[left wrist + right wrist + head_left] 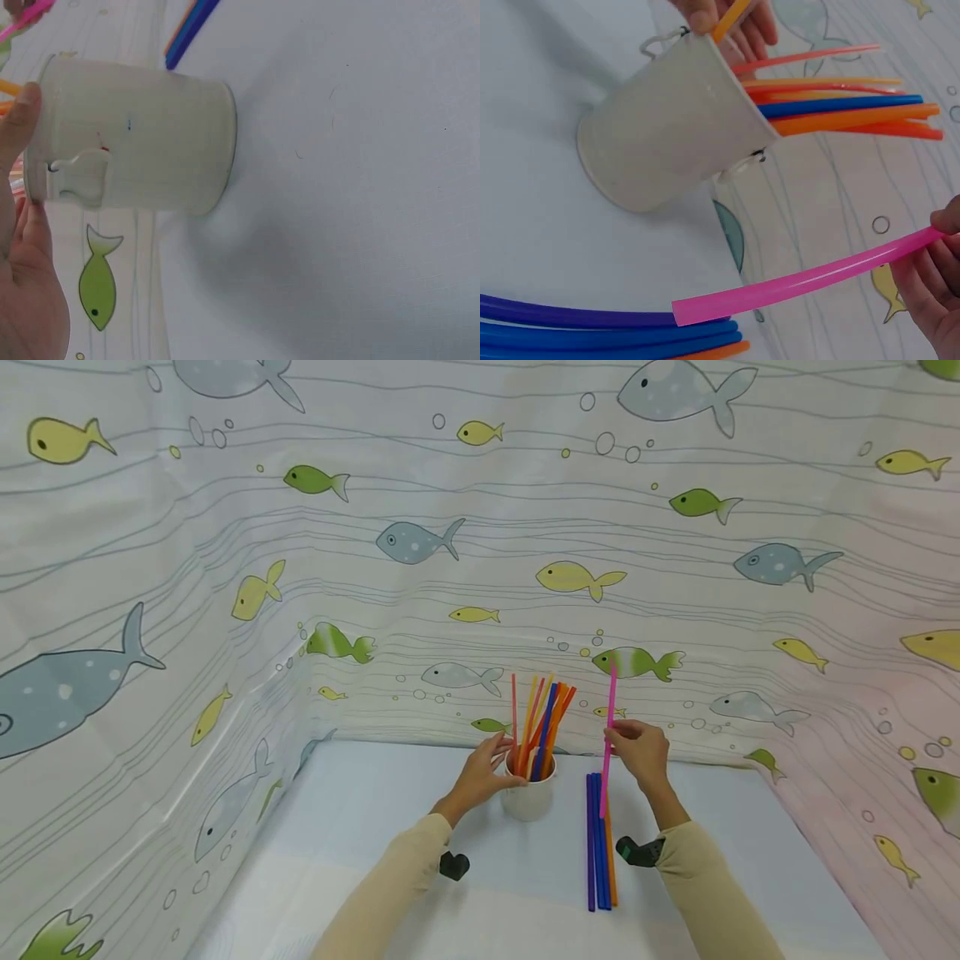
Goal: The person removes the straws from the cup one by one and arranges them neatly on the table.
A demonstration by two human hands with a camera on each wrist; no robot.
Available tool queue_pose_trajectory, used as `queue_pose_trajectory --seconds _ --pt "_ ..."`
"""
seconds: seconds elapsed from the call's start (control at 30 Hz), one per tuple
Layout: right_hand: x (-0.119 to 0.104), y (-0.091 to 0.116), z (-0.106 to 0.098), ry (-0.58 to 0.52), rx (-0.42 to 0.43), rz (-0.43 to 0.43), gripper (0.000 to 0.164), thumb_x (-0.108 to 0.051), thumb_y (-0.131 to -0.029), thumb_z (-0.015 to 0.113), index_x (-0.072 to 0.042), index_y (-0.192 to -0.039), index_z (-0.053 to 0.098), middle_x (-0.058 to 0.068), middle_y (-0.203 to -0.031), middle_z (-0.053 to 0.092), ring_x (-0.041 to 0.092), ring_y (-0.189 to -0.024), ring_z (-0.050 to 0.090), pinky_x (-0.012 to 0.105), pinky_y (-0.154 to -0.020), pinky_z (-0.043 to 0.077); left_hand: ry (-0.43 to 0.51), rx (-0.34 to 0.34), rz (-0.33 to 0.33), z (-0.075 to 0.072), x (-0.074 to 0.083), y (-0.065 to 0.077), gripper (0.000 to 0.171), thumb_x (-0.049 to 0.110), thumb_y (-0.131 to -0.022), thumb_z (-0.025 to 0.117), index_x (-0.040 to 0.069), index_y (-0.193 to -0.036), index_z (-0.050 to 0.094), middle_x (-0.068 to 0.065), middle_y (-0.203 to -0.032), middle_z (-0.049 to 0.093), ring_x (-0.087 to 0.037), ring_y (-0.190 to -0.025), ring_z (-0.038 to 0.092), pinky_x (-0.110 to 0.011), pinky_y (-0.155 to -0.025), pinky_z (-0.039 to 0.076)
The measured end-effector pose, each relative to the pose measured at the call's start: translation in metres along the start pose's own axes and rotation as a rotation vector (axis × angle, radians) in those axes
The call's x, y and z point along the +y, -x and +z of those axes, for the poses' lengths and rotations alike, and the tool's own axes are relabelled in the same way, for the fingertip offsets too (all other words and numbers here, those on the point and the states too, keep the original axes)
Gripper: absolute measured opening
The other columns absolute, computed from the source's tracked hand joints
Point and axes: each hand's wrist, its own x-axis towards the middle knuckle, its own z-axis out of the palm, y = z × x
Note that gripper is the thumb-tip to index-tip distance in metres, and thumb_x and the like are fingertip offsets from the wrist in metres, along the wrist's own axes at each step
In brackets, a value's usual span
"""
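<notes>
Bare tabletop (375, 810) left of the cup (528, 800), flat straws (600, 852) right, curtain (420, 610) close behind.

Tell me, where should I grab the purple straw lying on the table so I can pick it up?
Pinch the purple straw near its middle, coming straight down from above and from its left side. It lies flat on the table, the leftmost of the row, with blue straws tight against its right, so only the left side is open for a fingertip.
</notes>
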Motion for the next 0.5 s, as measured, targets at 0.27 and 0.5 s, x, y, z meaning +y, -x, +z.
queue_pose_trajectory --seconds 0.27,0.5 --pt "0.038 0.011 -0.003 0.081 -0.038 0.09 0.035 -0.023 -0.092 0.07 0.005 -0.113 0.069 0.021 -0.102 0.07 0.025 -0.08 0.072 0.025 -0.066 0.059 -0.007 0.005 -0.008 0.0 0.002 0.0 0.102 0.025 -0.071 0.087 0.007 -0.153 0.028 -0.003 -0.14 0.049 -0.017 -0.131 0.046 -0.025 -0.103 0.043" --pt "0.07 0.022 -0.001 0.155 -0.053 0.135 0.032 -0.019 -0.09 0.071 0.008 -0.109 0.069 0.023 -0.098 0.07 0.024 -0.074 0.072 0.032 -0.066 0.061 -0.011 0.006 -0.006 0.0 0.002 0.001 0.1 0.024 -0.073 0.086 0.006 -0.152 0.028 -0.005 -0.14 0.048 -0.018 -0.131 0.046 -0.026 -0.103 0.043"
